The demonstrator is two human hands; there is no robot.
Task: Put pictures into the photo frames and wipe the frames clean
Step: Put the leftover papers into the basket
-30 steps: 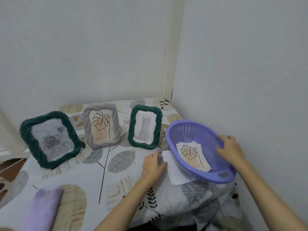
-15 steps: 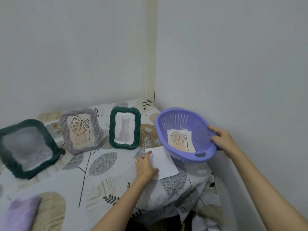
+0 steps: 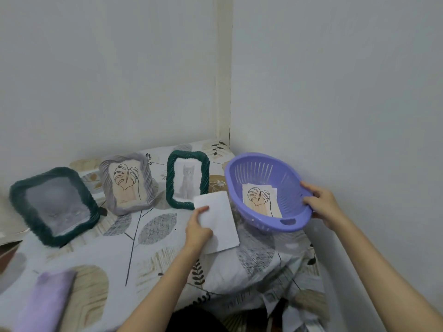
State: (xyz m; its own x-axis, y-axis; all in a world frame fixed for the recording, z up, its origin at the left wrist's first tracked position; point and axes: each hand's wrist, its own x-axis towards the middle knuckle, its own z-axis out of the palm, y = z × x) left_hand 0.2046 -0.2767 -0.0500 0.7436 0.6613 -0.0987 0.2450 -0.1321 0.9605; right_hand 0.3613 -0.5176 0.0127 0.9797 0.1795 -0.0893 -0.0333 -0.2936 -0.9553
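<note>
Slotted, faintly glossy plastic basket (image 3: pixel 268 188); matt white paper sheet (image 3: pixel 219 221); rope-ribbed frames (image 3: pixel 187 179); soft lilac cloth (image 3: pixel 45 305); printed fabric cover (image 3: pixel 148 255).

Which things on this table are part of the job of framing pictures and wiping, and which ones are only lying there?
Part of the job:
- three photo frames: large green, grey, small green
- white sheet held by left hand
- leaf picture in purple basket, basket held by right hand
- purple cloth

Only lying there:
- leaf-patterned tablecloth
</note>
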